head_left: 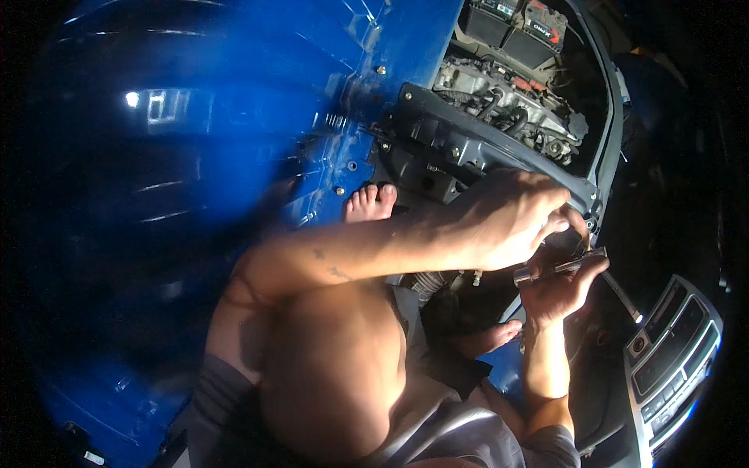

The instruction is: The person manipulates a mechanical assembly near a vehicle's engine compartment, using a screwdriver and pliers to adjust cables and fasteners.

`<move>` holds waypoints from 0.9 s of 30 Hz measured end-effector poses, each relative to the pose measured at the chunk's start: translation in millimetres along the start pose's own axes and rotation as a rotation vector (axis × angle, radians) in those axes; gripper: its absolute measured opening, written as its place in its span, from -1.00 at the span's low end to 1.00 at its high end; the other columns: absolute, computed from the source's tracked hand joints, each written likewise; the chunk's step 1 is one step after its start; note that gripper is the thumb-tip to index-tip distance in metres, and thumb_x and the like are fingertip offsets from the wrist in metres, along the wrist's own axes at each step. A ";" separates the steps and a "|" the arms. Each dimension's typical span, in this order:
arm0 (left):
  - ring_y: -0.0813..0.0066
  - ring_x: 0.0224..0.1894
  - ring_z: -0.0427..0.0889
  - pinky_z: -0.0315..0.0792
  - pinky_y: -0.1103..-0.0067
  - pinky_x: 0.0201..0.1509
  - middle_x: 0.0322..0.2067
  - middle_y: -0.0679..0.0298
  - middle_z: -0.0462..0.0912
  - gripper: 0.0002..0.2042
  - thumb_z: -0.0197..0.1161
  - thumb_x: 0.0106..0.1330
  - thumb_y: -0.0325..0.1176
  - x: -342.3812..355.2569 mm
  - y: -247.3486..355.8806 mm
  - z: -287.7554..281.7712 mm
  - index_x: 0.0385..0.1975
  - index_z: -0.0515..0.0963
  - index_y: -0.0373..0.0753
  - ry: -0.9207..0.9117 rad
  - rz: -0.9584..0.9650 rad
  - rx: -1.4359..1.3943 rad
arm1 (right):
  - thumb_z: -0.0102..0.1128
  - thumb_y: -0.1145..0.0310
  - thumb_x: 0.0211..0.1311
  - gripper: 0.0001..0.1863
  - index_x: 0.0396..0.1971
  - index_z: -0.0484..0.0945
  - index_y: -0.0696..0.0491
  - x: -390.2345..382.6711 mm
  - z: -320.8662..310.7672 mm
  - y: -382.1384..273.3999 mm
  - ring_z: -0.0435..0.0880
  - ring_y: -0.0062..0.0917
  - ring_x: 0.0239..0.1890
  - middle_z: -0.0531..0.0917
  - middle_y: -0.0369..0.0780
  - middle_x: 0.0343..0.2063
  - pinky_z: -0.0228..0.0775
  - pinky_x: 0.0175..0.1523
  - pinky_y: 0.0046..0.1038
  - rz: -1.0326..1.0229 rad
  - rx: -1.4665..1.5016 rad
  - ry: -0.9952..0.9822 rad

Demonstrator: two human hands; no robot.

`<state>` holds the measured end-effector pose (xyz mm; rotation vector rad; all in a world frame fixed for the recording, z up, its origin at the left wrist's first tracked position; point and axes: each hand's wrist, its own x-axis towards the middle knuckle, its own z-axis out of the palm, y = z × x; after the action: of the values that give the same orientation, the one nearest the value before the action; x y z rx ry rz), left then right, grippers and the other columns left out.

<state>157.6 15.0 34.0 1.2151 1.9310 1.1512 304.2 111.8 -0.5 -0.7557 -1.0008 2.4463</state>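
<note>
My left hand [519, 218] reaches across from the left, its fingers curled closed at the corner of a dark metal frame [499, 144]. Whatever lies between its fingertips is too small and hidden to make out. Just below it, my right hand [550, 295] is palm up, closed around a chrome socket wrench [569, 265]. One cylindrical end of the wrench shows at the palm, and a thin metal rod [624, 300] slants away beyond the thumb. The two hands are close together, and the left fingers hang just above the wrench.
An engine [507, 101] sits in an opening at the upper right, with a black battery [530, 35] behind it. A large glossy blue panel [195, 117] fills the left. At the lower right stands a grey dashboard trim panel [675, 359]. My bare foot [370, 203] rests by the frame.
</note>
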 end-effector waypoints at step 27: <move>0.38 -0.43 0.60 0.55 0.49 -0.45 -0.41 0.25 0.54 -0.53 0.35 0.03 -0.42 0.1 -23.3 10.3 0.00 0.45 -0.30 0.046 0.237 0.009 | 0.00 0.05 0.21 -0.69 -0.17 0.43 -0.08 -1.1 34.0 25.0 0.59 -0.66 -0.41 0.55 -0.23 -0.26 0.44 -0.57 -0.73 -0.087 0.438 0.134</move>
<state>156.4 13.9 8.6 1.4653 1.8638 1.3004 280.7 76.9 2.0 -0.6940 -0.4131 2.3786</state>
